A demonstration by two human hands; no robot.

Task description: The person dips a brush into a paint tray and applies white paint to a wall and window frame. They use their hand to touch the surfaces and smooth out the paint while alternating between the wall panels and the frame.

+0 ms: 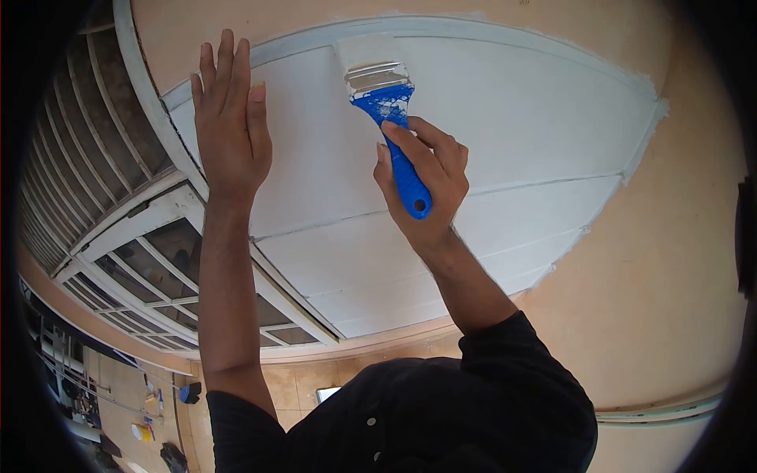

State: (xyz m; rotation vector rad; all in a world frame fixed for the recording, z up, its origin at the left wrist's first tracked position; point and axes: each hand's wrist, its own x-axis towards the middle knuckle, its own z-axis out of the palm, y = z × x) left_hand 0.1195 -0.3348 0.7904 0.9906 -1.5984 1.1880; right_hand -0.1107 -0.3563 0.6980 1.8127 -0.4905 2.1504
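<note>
My right hand point(435, 177) grips a paintbrush point(389, 102) by its blue handle, thumb and fingers closed around it. The brush has a metal ferrule smeared with white, and its pale bristles meet the upper part of a white panel point(505, 110) near the top strip. White splotches also mark the handle's neck. Flat and with fingers extended upward, my left hand point(231, 130) is at the panel's left edge, holding nothing. Whether its palm presses on the surface is hidden.
To the left are a white-framed window point(150, 264) with dark panes and a barred grille point(87, 118). Tan wall point(662, 292) surrounds the panel, with uneven white edges on the right. Far below, a yellow-and-white container point(143, 432) and other items lie on the tiled floor.
</note>
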